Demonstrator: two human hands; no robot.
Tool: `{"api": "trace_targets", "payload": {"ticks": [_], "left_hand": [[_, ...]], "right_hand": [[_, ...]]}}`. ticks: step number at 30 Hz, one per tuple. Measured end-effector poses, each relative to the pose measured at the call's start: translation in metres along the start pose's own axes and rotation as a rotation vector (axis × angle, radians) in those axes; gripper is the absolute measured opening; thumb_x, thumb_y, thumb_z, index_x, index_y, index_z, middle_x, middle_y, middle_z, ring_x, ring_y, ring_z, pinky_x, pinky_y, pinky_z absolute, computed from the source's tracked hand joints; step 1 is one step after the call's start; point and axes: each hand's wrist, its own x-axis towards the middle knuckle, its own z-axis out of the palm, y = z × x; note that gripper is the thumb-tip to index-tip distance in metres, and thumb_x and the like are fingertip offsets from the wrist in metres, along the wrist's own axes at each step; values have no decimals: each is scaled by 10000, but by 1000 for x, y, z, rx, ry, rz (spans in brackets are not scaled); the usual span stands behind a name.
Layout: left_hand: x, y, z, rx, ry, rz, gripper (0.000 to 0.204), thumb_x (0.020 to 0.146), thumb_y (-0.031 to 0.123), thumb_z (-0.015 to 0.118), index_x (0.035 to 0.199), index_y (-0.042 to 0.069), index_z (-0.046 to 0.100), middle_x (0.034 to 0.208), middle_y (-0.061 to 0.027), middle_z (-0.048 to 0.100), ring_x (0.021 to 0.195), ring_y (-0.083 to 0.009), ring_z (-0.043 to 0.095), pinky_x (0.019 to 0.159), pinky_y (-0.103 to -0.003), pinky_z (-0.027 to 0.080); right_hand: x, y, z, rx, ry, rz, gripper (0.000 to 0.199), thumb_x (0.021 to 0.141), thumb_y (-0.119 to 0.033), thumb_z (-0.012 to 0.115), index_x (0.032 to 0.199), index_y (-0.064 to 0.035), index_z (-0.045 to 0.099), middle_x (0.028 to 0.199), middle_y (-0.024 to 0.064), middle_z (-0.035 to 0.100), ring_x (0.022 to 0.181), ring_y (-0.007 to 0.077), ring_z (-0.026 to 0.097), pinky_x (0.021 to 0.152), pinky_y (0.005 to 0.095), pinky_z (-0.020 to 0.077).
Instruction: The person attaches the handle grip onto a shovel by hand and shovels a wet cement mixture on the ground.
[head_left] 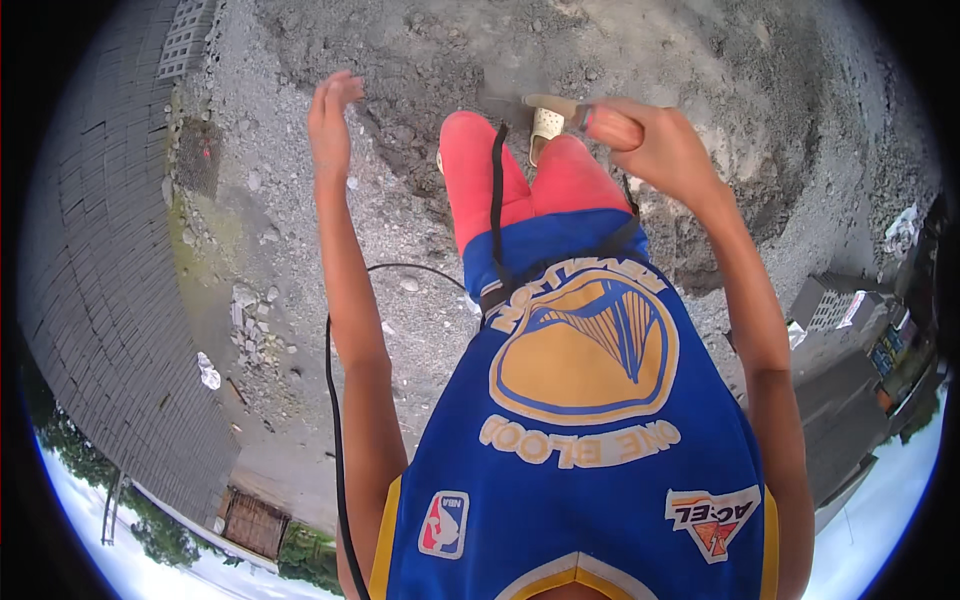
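My right hand (668,150) is closed round the reddish handle of what looks like a trowel (552,104). Its tan, dirt-coated head points left, just above a cream sandal (547,123) on my foot; the far end is blurred, so its exact shape is unclear. Out to the left, my left hand (334,104) hangs in the air above the gravel with nothing in it, its fingers loosely stretched. Dark, damp-looking mortar or soil (420,110) lies on the ground ahead of my bent knees.
Long stacks of grey blocks (100,230) run along the left side. Broken rubble (260,330) and a white scrap (208,371) lie beside them. More hollow blocks (832,303) stand at the right. A black cable (335,420) runs past my left arm.
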Motion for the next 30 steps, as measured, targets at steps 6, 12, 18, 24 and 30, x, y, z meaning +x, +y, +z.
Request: {"api": "trace_targets", "payload": {"ticks": [6, 12, 18, 24, 30], "left_hand": [[65, -5, -177, 282, 134, 22, 506, 868, 322, 467, 1252, -7, 443, 1137, -146, 577, 1048, -259, 553, 924, -351, 378], [-59, -71, -128, -110, 28, -366, 511, 867, 347, 429, 1266, 27, 434, 1151, -134, 577, 1047, -245, 561, 919, -357, 387], [-170, -59, -36, -227, -159, -594, 462, 875, 320, 437, 1241, 38, 451, 1147, -124, 579, 1026, -224, 573, 867, -336, 422], [-205, -3, 21, -223, -227, -465, 423, 867, 267, 478, 1218, 31, 471, 1096, -114, 596, 981, -197, 583, 839, -320, 433], [-232, 36, 50, -175, -63, -329, 379, 889, 243, 454, 1180, 3, 499, 1105, -133, 586, 983, -213, 581, 857, -331, 432]], "right_hand": [[-8, -26, -2, -341, -3, 24, 277, 650, -135, 601, 925, -133, 636, 729, 140, 628, 690, 349, 599, 621, 403, 478], [-10, -37, 72, -273, -67, 140, 312, 639, -158, 631, 950, -127, 628, 758, 156, 631, 704, 358, 603, 642, 410, 484], [-9, -39, 101, -146, -25, 97, 351, 632, -197, 640, 976, -123, 631, 785, 163, 637, 718, 357, 608, 661, 410, 494], [-11, -23, 77, -142, -46, -19, 320, 629, -198, 613, 940, -122, 623, 757, 165, 635, 708, 366, 607, 671, 440, 493], [-61, -32, 96, -44, -139, -149, 295, 646, -157, 604, 938, -129, 625, 787, 162, 640, 764, 357, 610, 669, 445, 497]]}}
